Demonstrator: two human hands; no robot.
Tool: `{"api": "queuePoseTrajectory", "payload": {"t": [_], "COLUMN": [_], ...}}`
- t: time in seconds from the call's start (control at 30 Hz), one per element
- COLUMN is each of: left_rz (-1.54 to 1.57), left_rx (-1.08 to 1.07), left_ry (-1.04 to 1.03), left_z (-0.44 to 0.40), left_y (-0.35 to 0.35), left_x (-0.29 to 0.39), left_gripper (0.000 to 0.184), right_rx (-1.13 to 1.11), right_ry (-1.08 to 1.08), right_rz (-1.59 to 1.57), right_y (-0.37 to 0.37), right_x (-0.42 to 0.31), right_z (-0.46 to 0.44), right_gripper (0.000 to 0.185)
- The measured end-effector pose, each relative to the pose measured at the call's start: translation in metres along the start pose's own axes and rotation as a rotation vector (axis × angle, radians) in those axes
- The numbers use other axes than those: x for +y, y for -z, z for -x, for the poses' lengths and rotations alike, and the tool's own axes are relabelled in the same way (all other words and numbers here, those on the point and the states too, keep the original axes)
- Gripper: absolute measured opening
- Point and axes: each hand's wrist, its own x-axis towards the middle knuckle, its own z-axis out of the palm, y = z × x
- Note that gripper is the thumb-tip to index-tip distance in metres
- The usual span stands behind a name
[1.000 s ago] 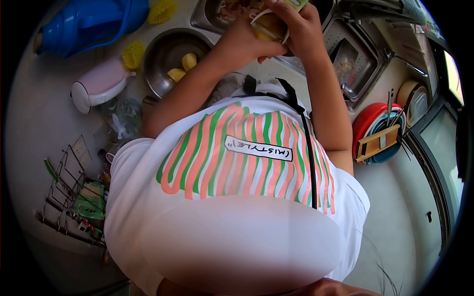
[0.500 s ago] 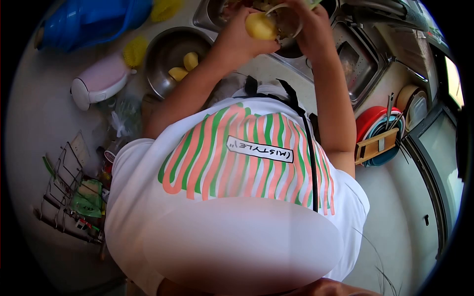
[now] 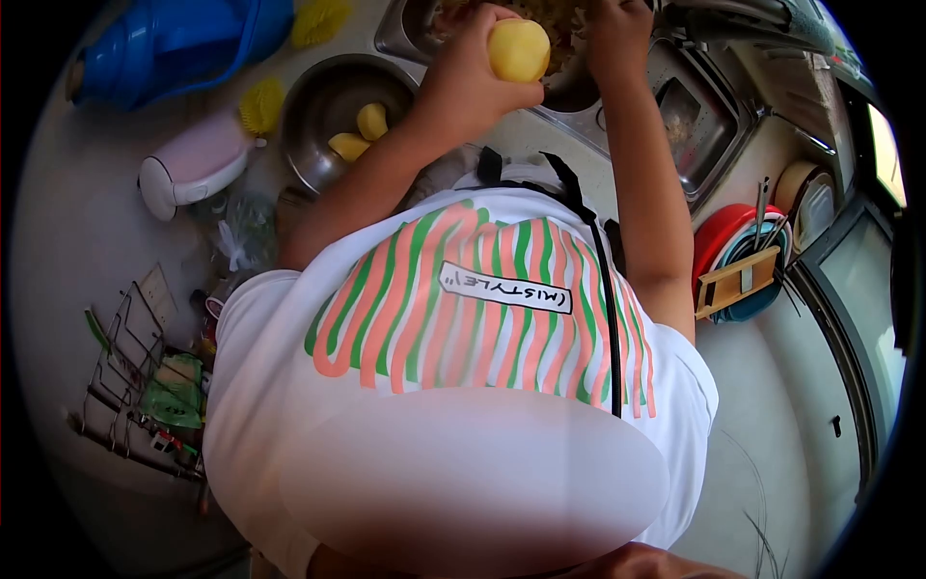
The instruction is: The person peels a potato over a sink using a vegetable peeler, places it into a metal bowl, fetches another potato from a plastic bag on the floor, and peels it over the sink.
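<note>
My left hand (image 3: 473, 72) is closed around a peeled yellow potato (image 3: 519, 50), whose smooth side faces up. To the right, my right hand (image 3: 619, 34) is at the top edge of the view with its fingers curled; what it grips is cut off or hidden. Below and between the hands is a dark container with peelings (image 3: 564, 34) in the sink area. Two peeled potato pieces (image 3: 371, 121) lie in a steel bowl (image 3: 301, 121) to the left of my left forearm.
A blue thermos jug (image 3: 174, 48), yellow scrubbers (image 3: 260, 106) and a pink and white appliance (image 3: 198, 164) are at the left. On the right are a steel sink basin (image 3: 719, 164), stacked basins (image 3: 714, 232) with a wooden slicer (image 3: 738, 282), and a window.
My right hand has moved up and away from the potato, and the white-looped tool seen near it is out of sight. My left hand still holds the potato, now more exposed.
</note>
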Motion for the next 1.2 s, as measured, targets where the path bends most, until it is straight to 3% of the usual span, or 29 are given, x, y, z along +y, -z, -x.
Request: {"api": "queuePoseTrajectory", "payload": {"t": [0.07,0.13,0.23,0.27,0.33,0.37,0.43,0.7,0.77,0.83,0.93,1.0,1.07,1.13,1.17,1.2], "left_rz": [0.089,0.116,0.076,0.199,0.44,0.439,0.462,0.0,-0.057,0.007,0.022,0.021,0.033,0.19,0.272,0.295], "left_rx": [-0.026,-0.062,-0.048,-0.042,-0.029,-0.057,-0.093,-0.033,-0.008,0.02,0.093,0.126,0.137,0.062,0.016,-0.051], "left_ry": [-0.003,-0.037,-0.041,-0.042,-0.024,0.089,0.125,0.224,0.3,0.222,0.03,-0.091,-0.185,0.05,0.173,0.221], "left_z": [0.0,-0.001,-0.006,-0.008,-0.007,-0.007,-0.008,-0.007,-0.005,-0.003,0.001,0.004,0.004,0.001,0.002,-0.003], "left_y": [0.002,0.003,0.002,0.001,-0.003,0.001,-0.001,-0.008,-0.008,-0.008,-0.014,-0.014,-0.009,-0.002,-0.001,0.0], "left_x": [-0.001,-0.006,-0.01,-0.01,-0.009,-0.006,-0.007,0.006,0.015,0.007,-0.013,-0.012,-0.003,0.003,0.006,0.008], "left_gripper": [0.065,0.065,0.064,0.064,0.065,0.061,0.058,0.052,0.053,0.054,0.055,0.054,0.051,0.048,0.047,0.048], "right_rx": [-0.043,0.05,-0.106,-0.316,-0.255,-0.296,-0.377,-0.573,-0.583,-0.582,-0.322,-0.026,-0.014,-0.11,-0.108,-0.178], "right_ry": [-0.115,-0.222,-0.52,-0.486,-0.46,-0.467,-0.471,-0.041,0.001,-0.02,-0.172,0.201,0.049,0.0,-0.214,-0.211], "right_rz": [-0.225,-0.451,-0.648,-0.722,-0.716,-0.747,-0.807,-0.064,-0.154,-0.16,-0.348,0.603,0.354,-0.004,-0.355,-0.528], "right_y": [0.014,-0.011,0.0,0.013,0.002,0.001,0.002,-0.006,-0.011,-0.011,-0.009,0.009,0.019,0.016,0.004,-0.006], "right_x": [0.006,-0.042,-0.044,-0.018,-0.035,-0.037,-0.042,-0.063,-0.064,-0.061,-0.025,0.002,0.0,-0.015,-0.03,-0.039], "right_z": [-0.011,0.019,0.022,0.012,0.028,0.034,0.04,0.057,0.063,0.061,0.033,-0.003,-0.004,0.007,0.025,0.041], "right_gripper": [0.019,0.019,0.017,0.017,0.016,0.016,0.016,0.025,0.026,0.027,0.028,0.026,0.023,0.021,0.021,0.022]}}
